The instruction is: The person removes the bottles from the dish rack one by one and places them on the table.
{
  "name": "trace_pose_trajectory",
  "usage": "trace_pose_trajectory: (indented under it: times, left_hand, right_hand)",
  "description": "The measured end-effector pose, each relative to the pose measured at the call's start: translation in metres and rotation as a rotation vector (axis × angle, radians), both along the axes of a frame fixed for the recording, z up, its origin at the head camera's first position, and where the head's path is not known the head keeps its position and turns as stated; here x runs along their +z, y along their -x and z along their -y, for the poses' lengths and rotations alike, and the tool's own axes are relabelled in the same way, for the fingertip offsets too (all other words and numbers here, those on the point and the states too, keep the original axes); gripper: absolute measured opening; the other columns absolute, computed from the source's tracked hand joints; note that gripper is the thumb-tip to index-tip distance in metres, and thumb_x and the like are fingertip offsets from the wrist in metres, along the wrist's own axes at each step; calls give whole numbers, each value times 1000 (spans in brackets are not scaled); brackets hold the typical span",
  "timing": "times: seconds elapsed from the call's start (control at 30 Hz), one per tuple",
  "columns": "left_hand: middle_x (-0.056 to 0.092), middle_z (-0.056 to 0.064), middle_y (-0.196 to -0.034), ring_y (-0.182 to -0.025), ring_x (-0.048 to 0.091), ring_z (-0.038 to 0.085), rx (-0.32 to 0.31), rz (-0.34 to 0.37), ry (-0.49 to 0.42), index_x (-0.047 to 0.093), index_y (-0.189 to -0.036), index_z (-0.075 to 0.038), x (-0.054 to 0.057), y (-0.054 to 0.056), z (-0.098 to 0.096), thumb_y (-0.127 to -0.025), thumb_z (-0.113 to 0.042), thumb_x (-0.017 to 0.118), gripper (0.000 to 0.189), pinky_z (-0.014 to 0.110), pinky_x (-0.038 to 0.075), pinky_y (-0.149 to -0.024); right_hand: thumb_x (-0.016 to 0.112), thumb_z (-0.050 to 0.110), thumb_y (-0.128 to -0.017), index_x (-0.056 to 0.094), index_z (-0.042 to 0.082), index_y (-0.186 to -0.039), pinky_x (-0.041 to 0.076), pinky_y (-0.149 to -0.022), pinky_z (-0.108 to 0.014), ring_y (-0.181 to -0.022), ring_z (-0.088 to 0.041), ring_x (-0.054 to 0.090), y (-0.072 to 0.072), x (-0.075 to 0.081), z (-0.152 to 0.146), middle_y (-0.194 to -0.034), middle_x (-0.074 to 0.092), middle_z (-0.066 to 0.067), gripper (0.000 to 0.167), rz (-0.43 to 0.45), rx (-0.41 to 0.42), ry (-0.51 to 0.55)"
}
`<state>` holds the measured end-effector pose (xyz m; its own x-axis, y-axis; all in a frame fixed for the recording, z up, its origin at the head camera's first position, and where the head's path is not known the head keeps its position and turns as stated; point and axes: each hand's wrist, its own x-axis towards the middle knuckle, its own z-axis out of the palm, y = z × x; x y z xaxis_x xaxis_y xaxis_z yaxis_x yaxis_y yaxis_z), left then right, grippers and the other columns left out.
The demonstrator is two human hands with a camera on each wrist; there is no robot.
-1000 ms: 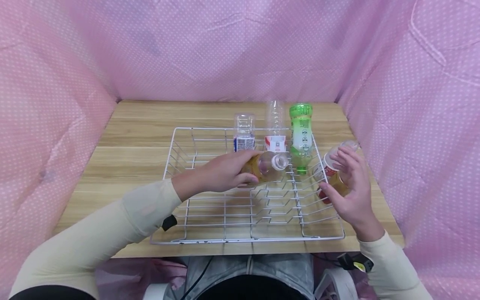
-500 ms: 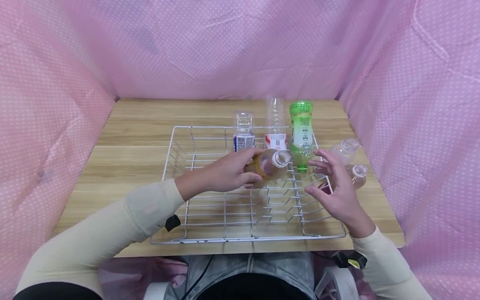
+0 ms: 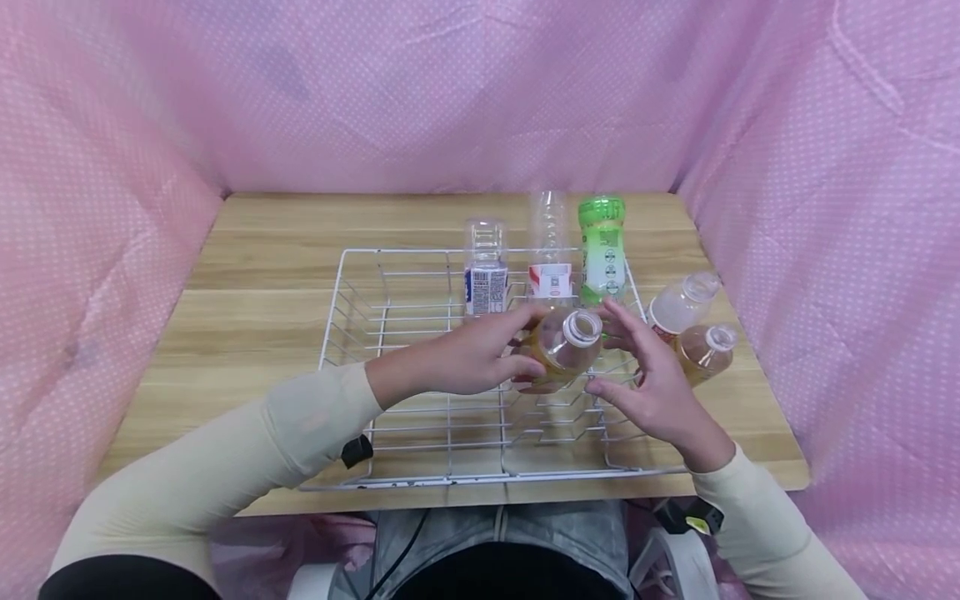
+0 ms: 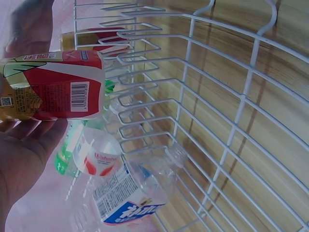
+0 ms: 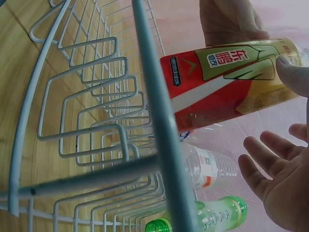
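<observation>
My left hand (image 3: 480, 354) grips an uncapped clear plastic bottle (image 3: 564, 343), holding it tilted over the wire rack (image 3: 420, 482) with its mouth up. In the left wrist view the bottle's red and gold label (image 4: 58, 87) is plain. My right hand (image 3: 652, 387) is close on the bottle's right side, its fingers spread. The right wrist view has the right thumb (image 5: 293, 77) overlapping the bottle's side; whether it touches cannot be told. Neck down at the rack's back stand a bottle with a blue-and-white label (image 3: 486, 287), a red-and-white labelled one (image 3: 550, 281) and a green one (image 3: 602, 254).
Right of the rack, on the wooden table (image 3: 262, 317), stand a clear bottle (image 3: 682, 302) and an amber-tinted bottle (image 3: 705, 352). Pink dotted cloth (image 3: 450, 108) hangs around the table's back and sides.
My right hand has moved left, from the bottles beside the rack to the held bottle. My left hand has shifted slightly right with the bottle, which now points more upright.
</observation>
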<state>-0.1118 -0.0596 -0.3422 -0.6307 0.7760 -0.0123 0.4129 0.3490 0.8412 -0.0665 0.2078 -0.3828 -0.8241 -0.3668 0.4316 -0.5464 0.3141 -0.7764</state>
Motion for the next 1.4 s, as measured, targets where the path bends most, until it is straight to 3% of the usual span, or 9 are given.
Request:
trace_pose_trajectory:
  times: [0.27, 0.57, 0.63, 0.73, 0.83, 0.93, 1.07, 1.2, 1.4]
  left_hand:
    - [55, 3, -140, -130, 53, 18, -36, 16, -25, 36, -151, -11, -2, 2, -5, -99, -26, 64, 61, 30, 49, -101]
    - [55, 2, -143, -135, 48, 12, -75, -46, -36, 36, -153, -11, -6, 4, -13, -98, -28, 67, 65, 32, 45, -107]
    - [54, 1, -146, -136, 46, 11, -80, -57, -29, 35, -155, -13, -7, 6, -12, -97, -31, 69, 69, 35, 44, -108]
    - [51, 1, -149, -138, 44, 11, -81, -91, -3, 34, -156, -13, -9, 9, -9, -97, -34, 69, 72, 36, 42, -110]
    - [49, 2, -151, -139, 43, 13, -72, -122, 55, 33, -157, -14, -12, 11, -4, -98, -35, 68, 72, 36, 40, -111]
    - [46, 1, -153, -140, 42, 14, -61, -168, 132, 35, -157, -16, -14, 13, 1, -99, -38, 65, 68, 36, 39, -112]
    - [46, 0, -154, -141, 41, 15, -40, -234, 205, 42, -153, -16, -16, 15, 7, -100, -38, 63, 61, 37, 38, -113]
    - [52, 1, -148, -137, 46, 20, -16, -334, 289, 50, -148, -16, -18, 18, 12, -100, -36, 63, 54, 41, 42, -110]
    - [58, 5, -140, -128, 54, 23, -16, -477, 379, 56, -142, -15, -22, 23, 18, -100, -35, 64, 48, 41, 49, -103]
  right_hand:
    - [82, -14, -70, 45, 4, -150, 45, -99, -21, -118, -12, 60, 0, 0, 7, -134, 61, -13, 90, 23, -28, -25]
    - [87, -8, -65, 54, 6, -142, 44, -101, -22, -122, -13, 57, -3, 1, 7, -132, 63, -8, 85, -19, -15, -56]
    - [87, -8, -62, 55, 3, -140, 47, -95, -21, -116, -12, 59, -4, 0, 5, -129, 65, -7, 85, -41, -35, -61]
    - [86, -10, -60, 57, -1, -135, 51, -75, -19, -98, -9, 61, -8, 0, -1, -121, 67, -2, 81, -57, -80, -44]
    - [83, -14, -62, 57, -6, -131, 52, -64, -17, -90, -8, 62, -13, -1, -9, -118, 67, 3, 75, -34, -114, 38]
    - [81, -12, -66, 57, -13, -126, 55, -78, -19, -100, -11, 65, -17, -3, -20, -120, 66, 1, 65, -74, -128, 138]
    - [78, -8, -71, 56, -20, -120, 47, -100, -26, -113, -22, 61, -16, -4, -36, -120, 66, -10, 55, -175, -115, 307]
    - [73, -11, -74, 54, -20, -122, 43, -105, -30, -117, -27, 58, -17, -3, -52, -121, 65, -17, 52, -190, -147, 442]
    - [69, -15, -73, 53, -19, -128, 45, -102, -27, -119, -30, 57, -29, -4, -74, -126, 63, -21, 58, -157, -294, 604]
